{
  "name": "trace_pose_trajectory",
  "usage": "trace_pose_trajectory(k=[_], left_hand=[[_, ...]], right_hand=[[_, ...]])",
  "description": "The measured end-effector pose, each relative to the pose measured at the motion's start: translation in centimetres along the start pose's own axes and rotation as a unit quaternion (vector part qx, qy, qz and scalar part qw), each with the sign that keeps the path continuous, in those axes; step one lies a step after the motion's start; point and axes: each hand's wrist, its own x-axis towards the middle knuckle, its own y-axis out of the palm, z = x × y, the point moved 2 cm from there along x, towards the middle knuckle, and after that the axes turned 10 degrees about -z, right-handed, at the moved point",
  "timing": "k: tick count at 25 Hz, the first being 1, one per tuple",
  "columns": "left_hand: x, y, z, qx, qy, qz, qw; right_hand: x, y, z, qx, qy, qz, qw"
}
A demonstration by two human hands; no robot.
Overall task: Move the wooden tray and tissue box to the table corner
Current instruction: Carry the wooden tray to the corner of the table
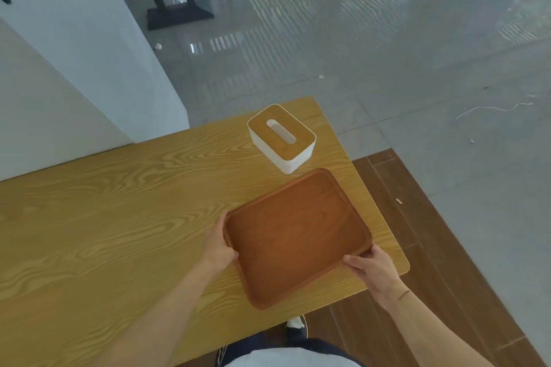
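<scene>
A reddish-brown wooden tray (293, 232) lies on the light wooden table (119, 217), near its right end. My left hand (219, 244) grips the tray's left rim, and my right hand (372, 271) grips its right near corner. Just beyond the tray stands a white tissue box (281, 138) with a wooden lid and an oval slot, close to the table's far right corner. No tissue shows in the slot.
A white wall or cabinet (74, 68) borders the table's far left side. Past the table's right edge are dark wood flooring (432, 277) and grey glossy tiles (357, 53). A black stand base (179, 13) sits on the floor far back.
</scene>
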Motion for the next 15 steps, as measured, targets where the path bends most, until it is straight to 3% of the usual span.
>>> trace_pose_trajectory(k=[6, 15], left_hand=[[-4.7, -6.3, 2.6, -0.046, 0.003, -0.108, 0.993], [-12.6, -13.5, 7.6, -0.172, -0.069, -0.25, 0.95]], right_hand=[[-1.1, 3.7, 1.3, -0.12, -0.026, 0.142, 0.982], [-3.7, 12.4, 1.4, -0.164, -0.065, 0.24, 0.955]])
